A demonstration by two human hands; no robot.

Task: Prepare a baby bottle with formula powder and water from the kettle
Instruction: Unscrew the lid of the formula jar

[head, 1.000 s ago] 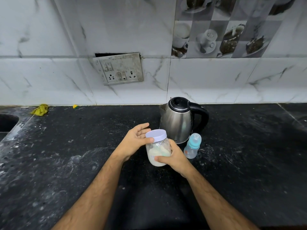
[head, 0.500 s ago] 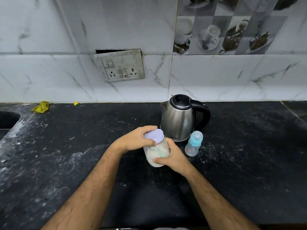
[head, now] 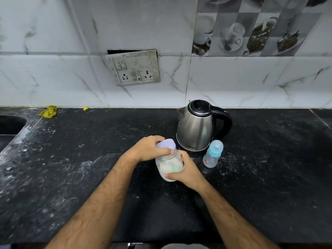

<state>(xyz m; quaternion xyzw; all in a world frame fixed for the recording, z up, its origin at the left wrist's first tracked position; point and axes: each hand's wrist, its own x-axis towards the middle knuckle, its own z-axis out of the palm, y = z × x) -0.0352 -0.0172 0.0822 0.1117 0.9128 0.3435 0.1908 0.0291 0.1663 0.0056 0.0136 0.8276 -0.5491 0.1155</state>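
A clear jar of pale formula powder (head: 168, 168) is held just above the black counter (head: 71, 168) at the centre. My right hand (head: 186, 172) grips the jar's body from the right. My left hand (head: 147, 149) grips the jar's lilac lid (head: 166, 143), which sits tilted at the jar's mouth. Something pale green shows inside the jar among the powder. A steel kettle (head: 197, 126) with a black handle stands behind the jar. A small baby bottle (head: 212, 153) with a blue cap stands upright to the kettle's right front.
A sink (head: 9, 126) opens at the far left edge. A yellow-green cloth (head: 48, 111) and a small yellow scrap (head: 86, 109) lie by the wall. A switch and socket plate (head: 133, 69) hangs on the tiled wall.
My left hand went from open beside the lid to gripping it. The lid has tilted up at the jar's mouth. The jar stays in my right hand.
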